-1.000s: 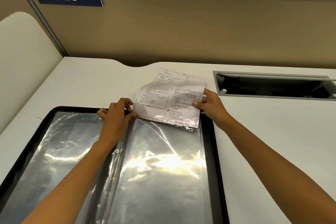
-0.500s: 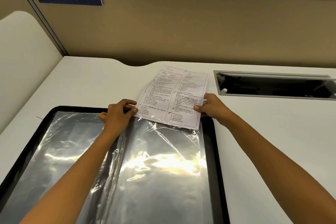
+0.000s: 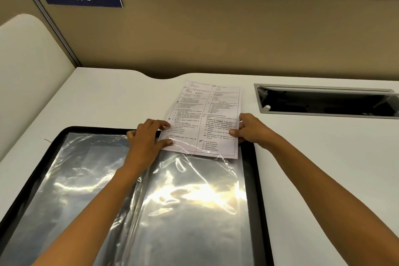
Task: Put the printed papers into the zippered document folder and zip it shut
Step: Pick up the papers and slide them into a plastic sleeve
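Gripping the printed paper [image 3: 205,119], both hands (left hand [image 3: 146,138], right hand [image 3: 250,129]) hold it at the folder [image 3: 248,157].

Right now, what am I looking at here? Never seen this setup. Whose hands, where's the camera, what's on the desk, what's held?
There is no robot: these are a person's two bare hands, filmed by one wide-angle camera worn on the head, looking forward and down. On the white desk lies an open black document folder with shiny clear plastic sleeves. The left hand and the right hand each hold a side edge of a printed paper, whose near end sits at the top of the right-hand sleeve. Most of the sheet rests on the desk beyond the folder. A cable slot is set into the desk on the right.
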`<action>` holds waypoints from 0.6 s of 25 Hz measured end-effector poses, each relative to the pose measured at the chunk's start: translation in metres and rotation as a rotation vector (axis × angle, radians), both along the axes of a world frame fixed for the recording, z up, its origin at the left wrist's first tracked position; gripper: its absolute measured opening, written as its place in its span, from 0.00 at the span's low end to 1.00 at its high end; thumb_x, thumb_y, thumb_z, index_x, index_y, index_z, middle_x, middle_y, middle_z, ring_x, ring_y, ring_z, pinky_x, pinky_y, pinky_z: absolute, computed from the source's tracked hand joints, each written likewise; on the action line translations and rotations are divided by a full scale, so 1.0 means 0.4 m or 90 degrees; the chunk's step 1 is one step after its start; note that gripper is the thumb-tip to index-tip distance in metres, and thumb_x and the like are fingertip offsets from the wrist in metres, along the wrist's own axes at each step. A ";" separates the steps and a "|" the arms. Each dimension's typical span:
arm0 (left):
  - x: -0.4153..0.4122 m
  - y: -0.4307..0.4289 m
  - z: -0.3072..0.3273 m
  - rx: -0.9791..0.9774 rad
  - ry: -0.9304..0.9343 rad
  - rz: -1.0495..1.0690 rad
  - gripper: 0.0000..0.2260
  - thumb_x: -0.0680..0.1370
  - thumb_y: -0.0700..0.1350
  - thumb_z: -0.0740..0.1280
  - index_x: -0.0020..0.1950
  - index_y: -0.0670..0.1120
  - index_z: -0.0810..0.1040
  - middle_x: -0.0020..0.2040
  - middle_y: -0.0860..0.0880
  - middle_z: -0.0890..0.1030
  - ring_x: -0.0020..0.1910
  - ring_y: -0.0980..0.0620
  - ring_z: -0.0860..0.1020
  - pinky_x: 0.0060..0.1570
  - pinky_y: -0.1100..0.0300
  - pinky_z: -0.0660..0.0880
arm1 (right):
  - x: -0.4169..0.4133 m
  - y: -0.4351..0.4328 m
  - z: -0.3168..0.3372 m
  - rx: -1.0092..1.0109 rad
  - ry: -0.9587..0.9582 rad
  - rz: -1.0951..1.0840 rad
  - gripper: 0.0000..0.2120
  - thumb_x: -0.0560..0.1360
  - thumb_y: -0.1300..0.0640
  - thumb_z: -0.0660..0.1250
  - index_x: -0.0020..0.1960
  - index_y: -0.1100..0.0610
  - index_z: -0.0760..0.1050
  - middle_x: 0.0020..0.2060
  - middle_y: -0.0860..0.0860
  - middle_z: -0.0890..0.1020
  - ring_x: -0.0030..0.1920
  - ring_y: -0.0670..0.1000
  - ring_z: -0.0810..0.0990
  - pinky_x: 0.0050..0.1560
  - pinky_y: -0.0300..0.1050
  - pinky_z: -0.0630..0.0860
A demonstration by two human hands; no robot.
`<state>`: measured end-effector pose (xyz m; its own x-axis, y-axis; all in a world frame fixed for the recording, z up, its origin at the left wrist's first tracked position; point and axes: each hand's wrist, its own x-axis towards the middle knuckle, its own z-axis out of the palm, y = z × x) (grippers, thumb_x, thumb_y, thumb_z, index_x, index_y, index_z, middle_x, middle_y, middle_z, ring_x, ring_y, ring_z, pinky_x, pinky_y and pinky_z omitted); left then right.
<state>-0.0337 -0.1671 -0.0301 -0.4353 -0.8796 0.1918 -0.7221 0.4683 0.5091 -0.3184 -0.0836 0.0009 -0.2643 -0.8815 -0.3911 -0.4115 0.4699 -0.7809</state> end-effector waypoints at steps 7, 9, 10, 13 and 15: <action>-0.023 0.028 -0.005 -0.010 -0.001 0.052 0.18 0.73 0.49 0.70 0.62 0.53 0.74 0.60 0.51 0.73 0.59 0.48 0.70 0.52 0.56 0.56 | 0.011 0.005 0.013 0.041 -0.065 0.082 0.17 0.74 0.64 0.69 0.61 0.60 0.73 0.52 0.54 0.83 0.48 0.54 0.83 0.43 0.43 0.82; -0.037 0.093 -0.002 -0.041 -0.004 -0.032 0.17 0.77 0.50 0.66 0.65 0.52 0.73 0.65 0.51 0.73 0.63 0.49 0.69 0.59 0.54 0.60 | 0.008 0.005 0.016 0.036 -0.130 0.064 0.13 0.74 0.63 0.69 0.59 0.59 0.75 0.48 0.53 0.83 0.46 0.52 0.83 0.42 0.42 0.82; -0.045 0.133 -0.005 -0.058 -0.022 -0.085 0.18 0.78 0.52 0.63 0.67 0.51 0.71 0.68 0.52 0.72 0.67 0.50 0.68 0.63 0.54 0.60 | 0.007 0.003 0.014 0.025 -0.155 0.038 0.11 0.75 0.61 0.69 0.57 0.58 0.76 0.48 0.53 0.83 0.46 0.52 0.84 0.42 0.42 0.82; -0.065 0.234 -0.031 -0.085 -0.123 -0.187 0.24 0.81 0.57 0.52 0.76 0.52 0.56 0.77 0.53 0.58 0.76 0.53 0.54 0.73 0.53 0.52 | 0.004 -0.013 -0.011 -0.006 -0.205 -0.097 0.08 0.76 0.58 0.68 0.52 0.61 0.76 0.51 0.59 0.83 0.45 0.54 0.83 0.42 0.44 0.81; -0.074 0.264 -0.052 -0.093 -0.173 -0.189 0.27 0.81 0.60 0.47 0.78 0.51 0.47 0.78 0.53 0.48 0.77 0.54 0.44 0.74 0.50 0.46 | 0.004 -0.022 -0.024 -0.021 -0.226 -0.155 0.08 0.75 0.61 0.68 0.52 0.64 0.75 0.51 0.61 0.83 0.44 0.55 0.83 0.41 0.45 0.82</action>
